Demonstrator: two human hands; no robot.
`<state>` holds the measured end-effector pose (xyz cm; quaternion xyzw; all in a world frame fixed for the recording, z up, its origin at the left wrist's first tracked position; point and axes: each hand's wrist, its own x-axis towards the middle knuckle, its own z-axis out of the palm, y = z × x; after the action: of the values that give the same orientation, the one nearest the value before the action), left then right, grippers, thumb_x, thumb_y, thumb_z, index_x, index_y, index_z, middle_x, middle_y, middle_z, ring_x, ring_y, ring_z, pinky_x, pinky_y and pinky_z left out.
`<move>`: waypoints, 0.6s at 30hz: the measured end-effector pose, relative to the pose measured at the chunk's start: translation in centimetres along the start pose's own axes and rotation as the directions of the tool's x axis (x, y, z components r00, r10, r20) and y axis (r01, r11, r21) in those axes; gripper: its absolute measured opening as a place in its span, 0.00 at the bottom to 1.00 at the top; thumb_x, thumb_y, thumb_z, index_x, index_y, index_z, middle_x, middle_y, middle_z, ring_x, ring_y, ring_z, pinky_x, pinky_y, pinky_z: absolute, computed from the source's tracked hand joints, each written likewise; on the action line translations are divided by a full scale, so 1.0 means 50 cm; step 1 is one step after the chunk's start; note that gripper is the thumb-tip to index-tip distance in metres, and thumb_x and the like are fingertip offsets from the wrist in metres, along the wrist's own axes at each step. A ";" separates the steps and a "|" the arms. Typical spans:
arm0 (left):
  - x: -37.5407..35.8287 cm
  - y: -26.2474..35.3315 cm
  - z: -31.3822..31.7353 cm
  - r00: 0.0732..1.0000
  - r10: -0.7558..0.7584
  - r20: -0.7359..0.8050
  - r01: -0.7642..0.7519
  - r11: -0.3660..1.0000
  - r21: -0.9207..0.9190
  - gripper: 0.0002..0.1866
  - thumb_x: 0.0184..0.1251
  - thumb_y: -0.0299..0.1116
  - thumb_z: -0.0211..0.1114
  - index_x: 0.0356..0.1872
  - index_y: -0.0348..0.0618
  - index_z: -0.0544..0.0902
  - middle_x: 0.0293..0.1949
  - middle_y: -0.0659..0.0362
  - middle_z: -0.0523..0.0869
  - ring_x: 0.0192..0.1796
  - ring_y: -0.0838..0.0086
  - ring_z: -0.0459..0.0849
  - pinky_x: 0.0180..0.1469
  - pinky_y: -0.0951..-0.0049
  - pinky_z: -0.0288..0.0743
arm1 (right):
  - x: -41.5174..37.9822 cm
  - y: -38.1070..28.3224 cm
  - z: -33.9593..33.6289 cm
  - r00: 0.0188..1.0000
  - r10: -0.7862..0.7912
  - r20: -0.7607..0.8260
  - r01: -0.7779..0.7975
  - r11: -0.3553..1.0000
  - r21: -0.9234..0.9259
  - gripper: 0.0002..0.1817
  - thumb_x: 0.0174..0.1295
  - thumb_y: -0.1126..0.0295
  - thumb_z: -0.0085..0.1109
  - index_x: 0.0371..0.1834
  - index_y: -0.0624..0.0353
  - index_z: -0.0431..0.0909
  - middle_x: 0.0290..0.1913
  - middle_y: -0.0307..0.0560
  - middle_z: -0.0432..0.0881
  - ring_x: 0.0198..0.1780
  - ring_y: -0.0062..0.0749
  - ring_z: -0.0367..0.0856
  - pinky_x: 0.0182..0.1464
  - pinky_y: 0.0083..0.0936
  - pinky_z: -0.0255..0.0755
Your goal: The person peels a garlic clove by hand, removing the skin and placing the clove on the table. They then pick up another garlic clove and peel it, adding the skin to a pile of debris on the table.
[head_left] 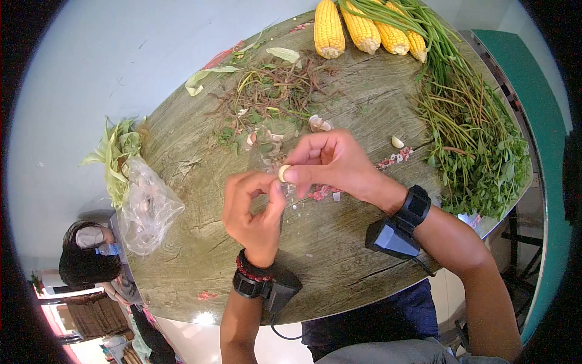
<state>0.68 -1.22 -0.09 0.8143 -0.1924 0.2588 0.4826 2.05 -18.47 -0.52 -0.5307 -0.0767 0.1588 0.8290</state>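
A pale garlic clove point(283, 174) is pinched between the thumb and forefinger of my right hand point(339, 165). My left hand point(250, 209) meets it from the other side, its thumb and forefinger closed at the clove's lower edge. Beneath and behind my hands lie papery garlic skins point(319, 124) and small scraps. A peeled garlic clove point(397, 142) rests by itself on the wooden table point(339, 255), to the right of my right hand. Both wrists carry black strapped devices.
Corn cobs point(329, 30) lie at the far edge, beside a long heap of leafy green stems point(473, 127) on the right. Trimmed stems point(273, 88) are piled behind my hands. A plastic bag point(148, 206) and corn husks point(115, 155) sit left. Another person point(91, 255) is at the lower left.
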 end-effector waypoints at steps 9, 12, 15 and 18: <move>-0.002 0.003 0.000 0.992 -0.122 -0.019 0.120 0.991 -0.062 0.06 0.57 0.18 0.66 0.35 0.37 0.81 0.36 0.59 0.78 0.36 0.78 0.79 0.37 0.79 0.77 | -0.001 0.009 -0.001 0.998 -0.039 0.052 0.044 0.995 -0.085 0.12 0.60 0.62 0.69 0.36 0.59 0.83 0.28 0.37 0.86 0.27 0.14 0.83 0.21 0.09 0.68; 0.000 0.005 0.001 0.991 -0.131 -0.027 0.129 0.990 -0.055 0.05 0.60 0.19 0.65 0.35 0.37 0.80 0.37 0.60 0.78 0.36 0.79 0.78 0.37 0.80 0.75 | -0.005 -0.005 0.003 0.998 0.001 0.055 0.004 0.996 -0.094 0.11 0.61 0.64 0.68 0.38 0.60 0.84 0.29 0.38 0.86 0.27 0.14 0.83 0.23 0.10 0.68; 0.000 0.003 0.002 0.987 -0.156 -0.032 0.153 0.986 -0.059 0.02 0.64 0.20 0.63 0.35 0.36 0.79 0.38 0.61 0.77 0.38 0.80 0.77 0.38 0.83 0.72 | -0.007 -0.012 0.005 0.998 0.032 0.056 -0.027 0.995 -0.094 0.10 0.62 0.68 0.66 0.43 0.62 0.84 0.29 0.41 0.86 0.28 0.16 0.82 0.26 0.11 0.69; 0.000 -0.001 0.002 0.983 -0.182 -0.039 0.179 0.981 -0.071 0.02 0.64 0.20 0.63 0.35 0.36 0.79 0.38 0.61 0.77 0.38 0.80 0.77 0.38 0.83 0.72 | -0.007 -0.015 0.004 0.996 0.049 0.069 -0.040 0.993 -0.115 0.12 0.62 0.69 0.66 0.46 0.62 0.84 0.30 0.41 0.86 0.28 0.16 0.83 0.26 0.11 0.69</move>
<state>0.72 -1.31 -0.18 0.8056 -0.1155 0.2256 0.5356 1.78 -18.71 0.26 -0.5724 -0.1035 0.1917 0.7905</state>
